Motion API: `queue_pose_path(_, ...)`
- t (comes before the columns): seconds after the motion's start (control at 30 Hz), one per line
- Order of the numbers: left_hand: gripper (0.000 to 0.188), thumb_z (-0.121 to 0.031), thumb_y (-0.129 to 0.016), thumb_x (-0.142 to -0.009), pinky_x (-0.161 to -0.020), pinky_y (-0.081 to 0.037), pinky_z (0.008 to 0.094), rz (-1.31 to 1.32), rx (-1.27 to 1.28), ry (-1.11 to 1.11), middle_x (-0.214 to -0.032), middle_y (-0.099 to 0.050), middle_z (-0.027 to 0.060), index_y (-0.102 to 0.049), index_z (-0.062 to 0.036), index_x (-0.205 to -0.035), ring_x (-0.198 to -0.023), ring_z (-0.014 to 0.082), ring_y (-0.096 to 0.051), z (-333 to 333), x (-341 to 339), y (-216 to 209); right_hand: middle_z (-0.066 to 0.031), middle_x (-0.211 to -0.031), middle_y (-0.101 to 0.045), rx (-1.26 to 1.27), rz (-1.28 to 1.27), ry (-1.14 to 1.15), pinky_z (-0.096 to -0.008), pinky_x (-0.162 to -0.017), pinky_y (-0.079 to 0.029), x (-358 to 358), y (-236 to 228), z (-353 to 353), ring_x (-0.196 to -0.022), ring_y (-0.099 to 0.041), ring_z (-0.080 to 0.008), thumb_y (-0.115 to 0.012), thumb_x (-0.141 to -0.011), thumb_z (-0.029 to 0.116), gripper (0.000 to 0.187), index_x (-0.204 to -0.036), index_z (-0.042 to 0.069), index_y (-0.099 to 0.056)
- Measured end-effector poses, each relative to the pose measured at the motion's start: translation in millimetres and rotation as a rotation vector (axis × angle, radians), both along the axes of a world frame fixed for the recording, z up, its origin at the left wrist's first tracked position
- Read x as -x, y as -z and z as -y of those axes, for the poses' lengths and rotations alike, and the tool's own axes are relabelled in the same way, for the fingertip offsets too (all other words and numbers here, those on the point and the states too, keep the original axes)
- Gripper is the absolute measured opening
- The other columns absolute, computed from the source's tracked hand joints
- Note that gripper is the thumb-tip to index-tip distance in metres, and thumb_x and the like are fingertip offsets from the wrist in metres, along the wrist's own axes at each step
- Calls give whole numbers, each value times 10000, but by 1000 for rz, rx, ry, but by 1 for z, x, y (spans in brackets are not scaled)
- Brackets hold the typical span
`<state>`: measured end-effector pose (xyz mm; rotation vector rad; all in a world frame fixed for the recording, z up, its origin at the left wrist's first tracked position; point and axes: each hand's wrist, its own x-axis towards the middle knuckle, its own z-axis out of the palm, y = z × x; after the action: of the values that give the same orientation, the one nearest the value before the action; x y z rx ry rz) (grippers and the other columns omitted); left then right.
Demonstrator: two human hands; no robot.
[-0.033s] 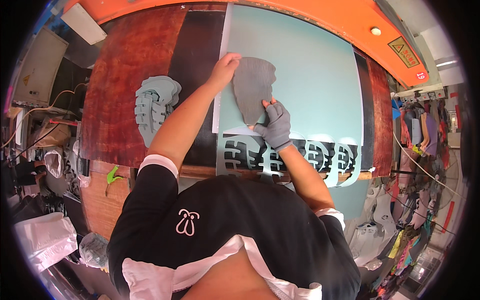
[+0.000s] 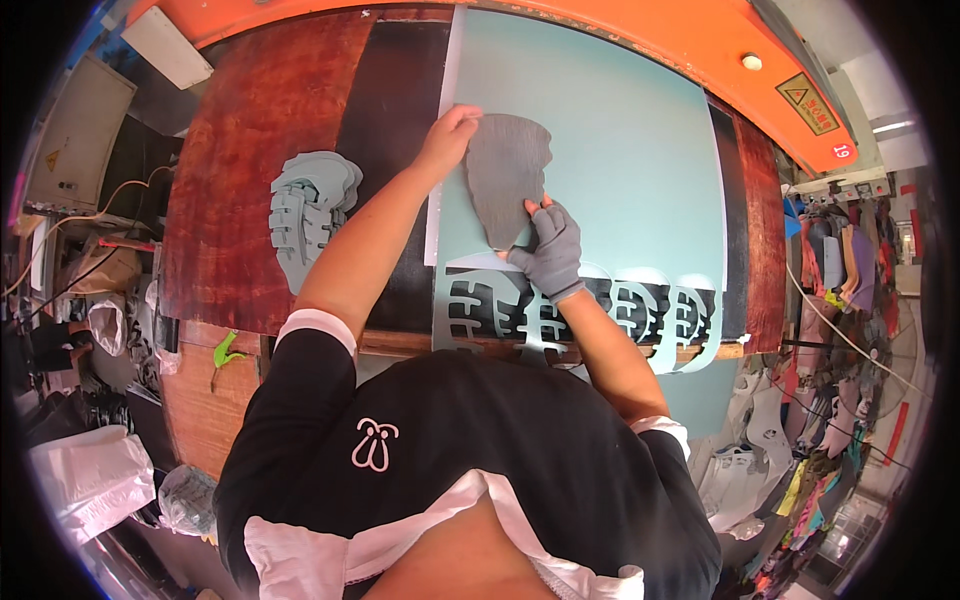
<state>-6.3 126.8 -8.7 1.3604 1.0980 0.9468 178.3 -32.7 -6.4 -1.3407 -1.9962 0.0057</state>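
A grey, flat-topped cutting die with a wavy right edge and a narrow lower end lies on a pale blue-green sheet. My bare left hand grips its upper left edge with bent fingers. My right hand, in a grey glove that leaves the fingertips bare, holds the die's lower right side and its narrow tip. Along the near edge of the sheet runs a row of cut-out openings, with dark surface showing through. Left of my left forearm, a small pile of cut blue-green pieces rests on the table.
The reddish-brown table carries a black strip beneath the sheet. An orange machine beam spans the far side. A green-handled tool lies at the near left. Hanging coloured pieces crowd the right, and a white bag stands lower left.
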Motion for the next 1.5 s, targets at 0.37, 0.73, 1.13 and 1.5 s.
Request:
queue_pose_path(0.37,384,-217,-477,-937,-987,-356,292,66,7,9,-1202,-588,81,-478,-31,-1273,-1153,167,-494,0,9,4,-188,-1068,-561,74,-3,14,-422,-868,-464,0,6,11,-970,-545,-363,-828,-500,298,790,-1158,-6,-512)
queue_pose_path(0.73,244,-111,-577,-847,-862,-450,349,-271,-434,-136,-1006,-611,141,-565,-10,-1069,-960,277,-580,151,86,20,-171,-1145,-541,178,-262,557,-394,-902,-424,-160,-5,122,-1054,-523,-328,-678,-808,200,462,-1178,-14,-504)
queue_pose_path(1.13,147,-102,-679,-720,-541,-403,361,-700,-869,-166,-645,-491,58,-552,-83,-648,-621,255,-512,282,71,25,-243,-990,-572,-120,13,833,-467,-813,-438,-217,33,198,-996,-541,-414,-523,-815,203,294,-950,-52,-578)
queue_pose_path(1.5,326,-186,-612,-828,-575,-415,437,-808,-828,-409,-622,-478,131,-471,-38,-574,-634,331,-504,238,40,45,-182,-1115,-525,-260,170,492,-499,-899,-392,-257,24,137,-1035,-486,-401,-606,-775,213,308,-1031,52,-546)
